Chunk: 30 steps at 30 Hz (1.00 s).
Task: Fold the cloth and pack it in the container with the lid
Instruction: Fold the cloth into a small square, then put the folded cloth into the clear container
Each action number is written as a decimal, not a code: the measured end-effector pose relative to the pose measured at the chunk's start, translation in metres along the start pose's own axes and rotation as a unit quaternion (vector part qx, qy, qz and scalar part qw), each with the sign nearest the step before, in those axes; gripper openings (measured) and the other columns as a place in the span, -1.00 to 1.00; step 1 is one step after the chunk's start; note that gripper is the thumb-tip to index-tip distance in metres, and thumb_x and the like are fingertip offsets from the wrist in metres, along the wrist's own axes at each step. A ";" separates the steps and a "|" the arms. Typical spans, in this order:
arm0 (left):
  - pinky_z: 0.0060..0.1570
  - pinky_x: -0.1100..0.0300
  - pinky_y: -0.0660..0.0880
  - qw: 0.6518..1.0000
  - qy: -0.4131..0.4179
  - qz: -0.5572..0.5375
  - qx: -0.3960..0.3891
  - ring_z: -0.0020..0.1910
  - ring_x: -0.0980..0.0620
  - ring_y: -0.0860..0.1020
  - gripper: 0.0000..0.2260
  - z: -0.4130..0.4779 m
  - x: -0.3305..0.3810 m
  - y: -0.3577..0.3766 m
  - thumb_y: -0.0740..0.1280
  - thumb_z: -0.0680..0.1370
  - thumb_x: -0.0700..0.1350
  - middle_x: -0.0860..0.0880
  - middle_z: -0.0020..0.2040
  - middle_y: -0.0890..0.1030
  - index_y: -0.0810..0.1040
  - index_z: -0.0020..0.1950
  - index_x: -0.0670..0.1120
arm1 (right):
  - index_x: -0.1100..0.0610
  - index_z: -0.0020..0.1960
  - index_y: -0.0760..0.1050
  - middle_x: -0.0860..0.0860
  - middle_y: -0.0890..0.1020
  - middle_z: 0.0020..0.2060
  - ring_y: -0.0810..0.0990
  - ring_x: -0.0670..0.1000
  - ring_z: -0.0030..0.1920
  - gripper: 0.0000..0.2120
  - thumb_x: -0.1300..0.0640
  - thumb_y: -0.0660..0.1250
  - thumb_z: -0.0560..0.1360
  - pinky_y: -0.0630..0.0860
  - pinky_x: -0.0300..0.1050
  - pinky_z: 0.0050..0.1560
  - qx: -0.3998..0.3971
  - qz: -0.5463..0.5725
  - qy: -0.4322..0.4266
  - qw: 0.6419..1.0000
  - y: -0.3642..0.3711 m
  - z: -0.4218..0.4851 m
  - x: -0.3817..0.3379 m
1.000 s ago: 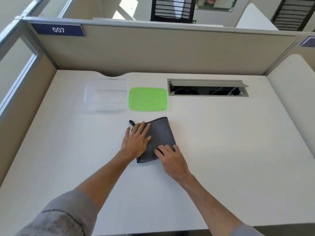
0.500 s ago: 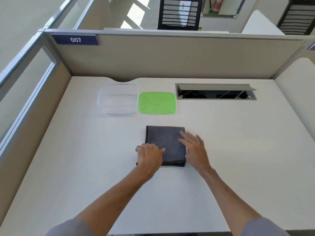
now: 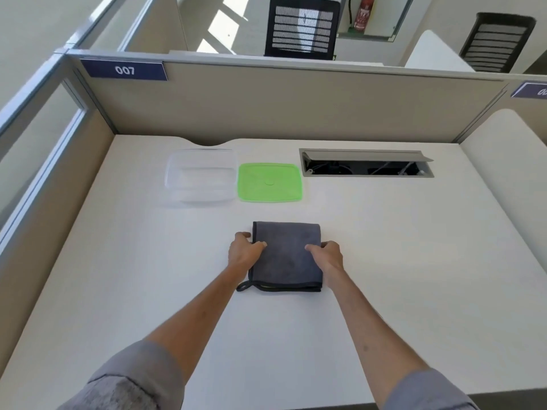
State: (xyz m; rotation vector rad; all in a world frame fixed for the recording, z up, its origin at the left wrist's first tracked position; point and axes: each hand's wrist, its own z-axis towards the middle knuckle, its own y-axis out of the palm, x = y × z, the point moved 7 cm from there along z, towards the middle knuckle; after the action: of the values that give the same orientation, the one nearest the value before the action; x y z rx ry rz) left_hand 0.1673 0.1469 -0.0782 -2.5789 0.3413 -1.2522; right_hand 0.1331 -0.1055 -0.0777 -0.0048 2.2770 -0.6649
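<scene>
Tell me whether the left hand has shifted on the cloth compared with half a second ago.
Yes. The left hand has moved from the near left corner of the cloth up its left edge, toward the green lid, now gripping mid-edge.

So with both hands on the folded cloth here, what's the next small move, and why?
Probably lift the grey cloth and carry it forward-left to the clear container. It already lies folded square, the left hand and right hand pinch its side edges, the container stands open, and the green lid lies beside it.
</scene>
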 end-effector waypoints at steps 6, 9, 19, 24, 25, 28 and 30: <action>0.36 -0.15 0.66 1.000 0.007 0.000 0.000 0.29 -0.21 0.69 -0.70 0.006 0.000 0.004 0.44 0.69 -0.10 -0.17 0.33 0.69 0.63 0.38 -0.21 | 0.28 0.22 0.62 0.17 0.74 0.12 0.74 0.22 0.16 -0.69 0.14 0.51 0.56 0.69 0.22 0.28 -0.067 0.009 0.005 0.998 0.001 0.012 0.002; 0.37 -0.20 0.63 0.999 0.042 0.031 -0.009 0.32 -0.20 0.67 -0.62 0.003 0.002 0.005 0.40 0.72 -0.03 -0.14 0.38 0.64 0.49 0.48 -0.16 | 0.18 0.19 0.62 0.10 0.76 0.09 0.74 0.14 0.07 -0.74 0.06 0.48 0.59 0.72 0.14 0.13 -0.105 0.005 0.004 0.994 -0.004 0.018 0.003; 0.13 -0.34 0.73 0.992 0.063 -0.048 -0.095 0.20 -0.20 0.76 -0.71 -0.003 0.000 -0.019 0.30 0.80 0.03 -0.20 0.21 0.75 0.37 0.49 0.03 | 0.24 0.20 0.55 0.10 0.77 0.02 0.76 0.03 -0.14 -0.82 0.19 0.45 0.65 0.72 -0.02 -0.27 -0.203 -0.007 -0.079 0.976 -0.007 0.032 -0.028; 0.11 -0.41 0.72 0.989 0.100 -0.084 -0.068 0.18 -0.23 0.77 -0.74 0.004 0.030 -0.059 0.31 0.79 0.03 -0.19 0.19 0.78 0.43 0.48 0.06 | 0.19 0.15 0.57 0.06 0.78 -0.12 0.73 -0.06 -0.31 -0.86 0.19 0.47 0.64 0.68 -0.06 -0.35 -0.202 0.006 -0.135 0.970 0.010 0.031 -0.073; 0.09 -0.42 0.72 0.988 0.110 -0.086 -0.061 0.17 -0.23 0.78 -0.73 0.007 0.038 -0.069 0.32 0.79 0.04 -0.19 0.19 0.78 0.44 0.48 0.07 | 0.17 0.15 0.58 0.05 0.78 -0.14 0.73 -0.07 -0.32 -0.87 0.18 0.47 0.64 0.68 -0.07 -0.35 -0.202 0.011 -0.147 0.968 0.015 0.030 -0.085; 0.01 -0.39 0.74 0.987 0.135 -0.076 -0.046 0.13 -0.18 0.80 -0.72 0.021 0.062 -0.102 0.31 0.79 0.09 -0.15 0.18 0.78 0.45 0.49 0.11 | 0.13 0.16 0.60 0.03 0.78 -0.18 0.70 -0.09 -0.37 -0.87 0.18 0.48 0.63 0.66 -0.08 -0.38 -0.201 0.033 -0.179 0.963 0.031 0.026 -0.125; -0.05 -0.31 0.77 0.985 0.147 -0.073 -0.042 0.11 -0.12 0.81 -0.72 0.035 0.079 -0.125 0.31 0.78 0.11 -0.10 0.18 0.79 0.45 0.48 0.13 | 0.09 0.16 0.61 0.04 0.79 -0.18 0.68 -0.07 -0.38 -0.86 0.16 0.49 0.62 0.67 -0.08 -0.38 -0.201 0.048 -0.196 0.959 0.042 0.025 -0.153</action>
State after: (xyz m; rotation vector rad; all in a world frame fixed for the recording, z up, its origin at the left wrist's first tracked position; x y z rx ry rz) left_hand 0.2554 0.2441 -0.0005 -2.5257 0.2691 -1.7135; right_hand 0.2675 -0.0502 -0.0101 -0.2034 1.9710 -0.1232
